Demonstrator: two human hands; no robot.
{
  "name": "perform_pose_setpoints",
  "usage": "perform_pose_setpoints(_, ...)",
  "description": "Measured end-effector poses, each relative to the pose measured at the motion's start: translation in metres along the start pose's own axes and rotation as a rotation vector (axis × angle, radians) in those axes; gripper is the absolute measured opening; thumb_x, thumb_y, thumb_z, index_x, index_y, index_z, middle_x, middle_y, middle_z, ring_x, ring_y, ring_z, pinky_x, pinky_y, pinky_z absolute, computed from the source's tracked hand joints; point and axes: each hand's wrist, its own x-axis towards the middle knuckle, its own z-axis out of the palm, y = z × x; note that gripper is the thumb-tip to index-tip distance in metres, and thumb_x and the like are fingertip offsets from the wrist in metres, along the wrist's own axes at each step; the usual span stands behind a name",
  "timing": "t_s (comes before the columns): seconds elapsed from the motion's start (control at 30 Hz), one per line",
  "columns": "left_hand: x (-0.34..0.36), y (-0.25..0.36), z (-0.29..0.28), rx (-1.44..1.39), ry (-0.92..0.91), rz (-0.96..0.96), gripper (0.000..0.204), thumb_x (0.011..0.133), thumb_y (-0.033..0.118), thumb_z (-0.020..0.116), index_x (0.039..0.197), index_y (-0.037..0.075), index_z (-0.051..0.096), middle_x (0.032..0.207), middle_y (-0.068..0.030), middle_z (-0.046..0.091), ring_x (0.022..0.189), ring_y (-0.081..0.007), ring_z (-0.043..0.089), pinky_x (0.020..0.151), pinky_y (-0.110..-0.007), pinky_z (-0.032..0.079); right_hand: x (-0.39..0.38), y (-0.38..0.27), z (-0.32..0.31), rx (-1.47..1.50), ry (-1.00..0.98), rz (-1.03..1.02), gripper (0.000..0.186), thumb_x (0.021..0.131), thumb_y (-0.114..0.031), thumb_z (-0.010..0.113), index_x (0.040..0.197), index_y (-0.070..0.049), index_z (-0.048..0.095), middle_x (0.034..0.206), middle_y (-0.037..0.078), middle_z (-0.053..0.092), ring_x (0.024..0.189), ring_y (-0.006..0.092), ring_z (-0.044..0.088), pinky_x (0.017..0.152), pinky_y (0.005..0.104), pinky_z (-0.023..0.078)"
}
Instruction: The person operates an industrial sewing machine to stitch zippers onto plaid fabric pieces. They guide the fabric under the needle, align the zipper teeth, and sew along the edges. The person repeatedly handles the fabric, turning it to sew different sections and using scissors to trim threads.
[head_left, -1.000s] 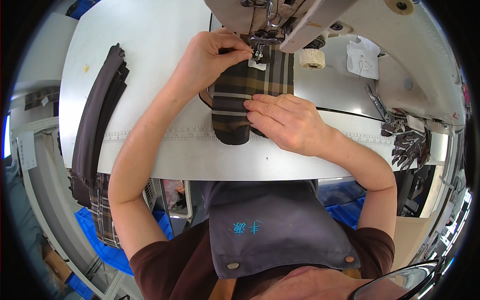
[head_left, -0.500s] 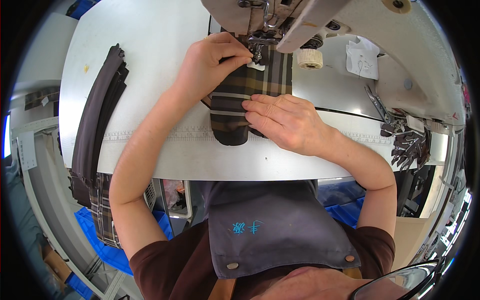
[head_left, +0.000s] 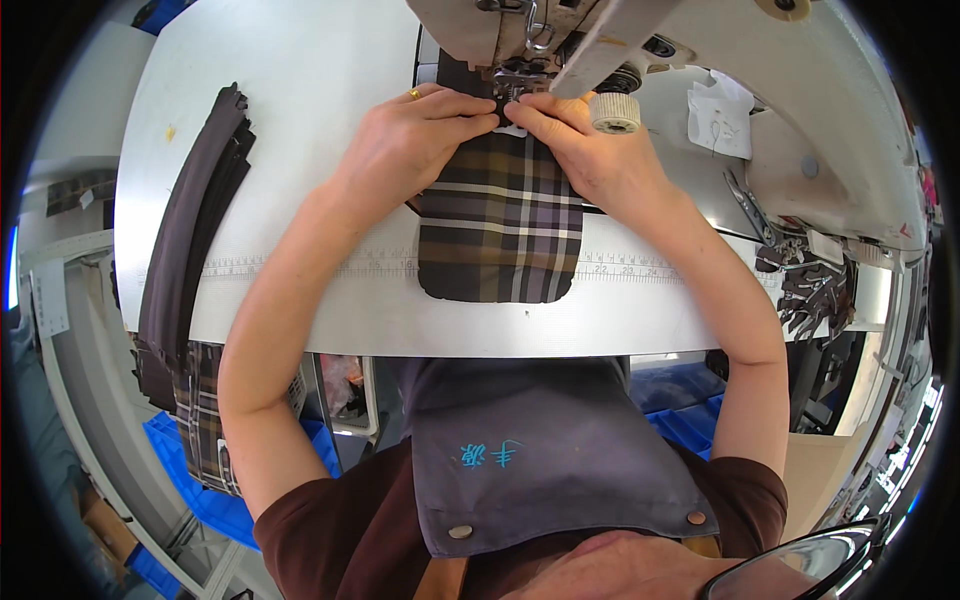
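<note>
A plaid fabric panel (head_left: 498, 235) in brown, black and white lies flat under the head of a sewing machine (head_left: 640, 40), its rounded near edge toward me. My left hand (head_left: 415, 135) pinches at the panel's far part, left of the presser foot (head_left: 518, 78). From the other side my right hand (head_left: 605, 150) meets it, thumb and forefinger closed close to the foot. Both sets of fingertips nearly touch over a small dark part of the work; which layer they grip is partly hidden. A bit of white (head_left: 512, 130) shows just below the fingertips.
Dark fabric strips (head_left: 195, 220) hang over the table's left edge, above a blue bin (head_left: 200, 490). A printed ruler scale (head_left: 350, 265) crosses the white table. At right lie tweezers (head_left: 750, 205), a heap of small metal-and-dark pieces (head_left: 815, 290) and a white scrap (head_left: 720, 115).
My right hand has left the panel's near part and moved up to the presser foot beside my left. The panel's near part, folded before, now lies spread flat. My left hand stays nearly in place.
</note>
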Motion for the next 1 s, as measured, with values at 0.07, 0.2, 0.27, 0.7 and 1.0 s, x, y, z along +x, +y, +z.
perform_pose_setpoints(0.07, 0.000, 0.000, -0.001, -0.007, -0.012, -0.014, 0.032, 0.072, -0.006, 0.062, 0.100, 0.007, 0.071, 0.104, -0.0062, 0.068, 0.085, -0.0222, 0.065, 0.072, -0.032, 0.051, -0.001, -0.004, -0.003, -0.055, -0.019, -0.033, 0.039, 0.070, -0.003, 0.063, 0.108, -0.013, 0.065, 0.093, 0.005, 0.061, 0.085, 0.0230, 0.059, 0.069, 0.0321, 0.052)
perform_pose_setpoints(0.2, 0.000, 0.001, -0.001, -0.029, -0.017, -0.029, 0.031, 0.072, -0.006, 0.062, 0.099, 0.006, 0.071, 0.105, -0.0067, 0.068, 0.086, -0.0233, 0.065, 0.073, -0.032, 0.051, 0.001, -0.009, -0.006, -0.113, -0.029, -0.027, 0.037, 0.070, -0.003, 0.063, 0.106, -0.012, 0.066, 0.093, 0.005, 0.062, 0.082, 0.0224, 0.058, 0.069, 0.0322, 0.051)
perform_pose_setpoints(0.27, 0.001, 0.000, -0.001, -0.044, -0.007, -0.028, 0.030, 0.073, -0.006, 0.062, 0.099, 0.006, 0.071, 0.105, -0.0069, 0.068, 0.086, -0.0243, 0.065, 0.074, -0.032, 0.051, 0.002, -0.009, -0.005, -0.100, -0.016, -0.026, 0.036, 0.070, -0.003, 0.063, 0.105, -0.011, 0.066, 0.091, 0.005, 0.062, 0.081, 0.0224, 0.057, 0.070, 0.0322, 0.050)
perform_pose_setpoints(0.7, 0.002, 0.000, 0.003, -0.096, 0.048, -0.053, 0.025, 0.071, -0.003, 0.062, 0.091, 0.008, 0.072, 0.096, -0.0030, 0.067, 0.085, -0.0235, 0.062, 0.075, -0.033, 0.053, 0.002, -0.013, -0.006, -0.098, -0.066, 0.023, 0.037, 0.066, -0.004, 0.066, 0.103, -0.011, 0.067, 0.084, 0.004, 0.064, 0.078, 0.0231, 0.057, 0.069, 0.0328, 0.048)
perform_pose_setpoints(1.0, 0.012, -0.011, 0.007, -0.103, 0.082, -0.059, 0.021, 0.071, -0.003, 0.062, 0.087, 0.007, 0.072, 0.091, -0.0028, 0.068, 0.083, -0.0233, 0.062, 0.074, -0.033, 0.053, 0.007, -0.001, 0.000, -0.091, 0.054, 0.011, 0.037, 0.068, -0.001, 0.065, 0.103, -0.014, 0.067, 0.087, 0.003, 0.063, 0.082, 0.0230, 0.059, 0.067, 0.0339, 0.050)
